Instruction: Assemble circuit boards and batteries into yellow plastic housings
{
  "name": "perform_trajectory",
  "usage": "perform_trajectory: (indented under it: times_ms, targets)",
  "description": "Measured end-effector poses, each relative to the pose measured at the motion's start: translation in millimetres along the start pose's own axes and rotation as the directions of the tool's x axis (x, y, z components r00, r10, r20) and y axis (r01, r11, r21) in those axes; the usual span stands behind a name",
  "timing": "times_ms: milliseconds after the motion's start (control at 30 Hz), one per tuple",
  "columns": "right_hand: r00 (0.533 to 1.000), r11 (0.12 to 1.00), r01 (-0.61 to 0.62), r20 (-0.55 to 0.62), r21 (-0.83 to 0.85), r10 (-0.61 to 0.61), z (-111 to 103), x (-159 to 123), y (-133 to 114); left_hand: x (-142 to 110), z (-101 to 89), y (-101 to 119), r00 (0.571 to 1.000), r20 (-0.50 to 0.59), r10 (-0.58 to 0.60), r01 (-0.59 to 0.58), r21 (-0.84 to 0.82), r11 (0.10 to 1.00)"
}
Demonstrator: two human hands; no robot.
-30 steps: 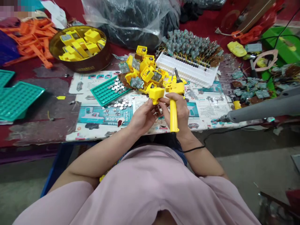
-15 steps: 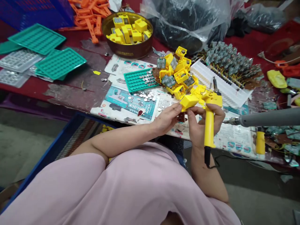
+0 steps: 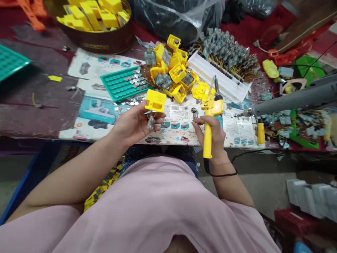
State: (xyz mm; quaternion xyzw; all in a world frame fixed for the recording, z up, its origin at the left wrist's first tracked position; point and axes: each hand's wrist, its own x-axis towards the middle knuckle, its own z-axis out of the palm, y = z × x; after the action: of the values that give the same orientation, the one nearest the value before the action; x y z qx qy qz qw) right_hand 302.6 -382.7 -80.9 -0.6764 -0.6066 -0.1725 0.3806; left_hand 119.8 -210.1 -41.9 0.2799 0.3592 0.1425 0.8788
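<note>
My left hand [image 3: 134, 124] holds a small yellow plastic housing [image 3: 156, 101] by its side, its slotted face turned up; a greyish part hangs just below it by the fingers. My right hand [image 3: 212, 131] has a yellow pistol-shaped soldering gun [image 3: 207, 135] tucked in it, the metal tip pointing away from me. Thumb and forefinger of that hand nearly meet, and whether something tiny is between them I cannot make out. Beyond both hands lies a heap of yellow housings [image 3: 177, 72] with grey circuit boards. Left of the heap, a green tray [image 3: 116, 86] carries silver button cells.
A brown round tin [image 3: 92, 42] of yellow housings stands at the back left. A white rack [image 3: 218, 77] adjoins many wired boards [image 3: 226, 47]. From the right juts a grey electric screwdriver [image 3: 289, 98]. The soldering gun's black cord [image 3: 221, 174] loops by my right wrist.
My hands have moved apart, the left one carrying the housing, now turned to show its slotted face. The soldering gun stays in my right hand. The view has shifted to the right.
</note>
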Motion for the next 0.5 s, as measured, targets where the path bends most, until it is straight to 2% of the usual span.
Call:
perform_trajectory:
  times_ms: [67,133,267,400,500]
  targets:
    - [0.994,0.993,0.078,0.089,-0.092,-0.070,0.4,-8.2,7.4,1.9,-7.5,-4.6,0.996,0.059,-0.069,0.064,0.088,0.994]
    - [0.984,0.987,0.107,0.153,-0.117,-0.089,-0.2,-15.4,13.5,4.6,-13.9,-9.5,0.980,0.118,-0.160,0.135,0.190,0.972]
    - [0.981,0.998,0.043,0.190,-0.039,-0.034,-8.3,-20.9,17.8,8.7,-17.3,-13.5,0.950,0.161,-0.268,0.178,0.424,0.888]
    - [0.994,0.994,-0.079,0.075,-0.074,0.084,-20.0,-18.1,17.8,12.3,-11.6,-12.2,0.958,0.097,-0.271,0.162,0.599,0.784]
    - [0.979,0.980,-0.189,0.058,-0.067,0.193,-24.4,-18.5,18.6,14.8,-10.3,-10.4,0.979,0.096,-0.178,0.049,0.739,0.672]
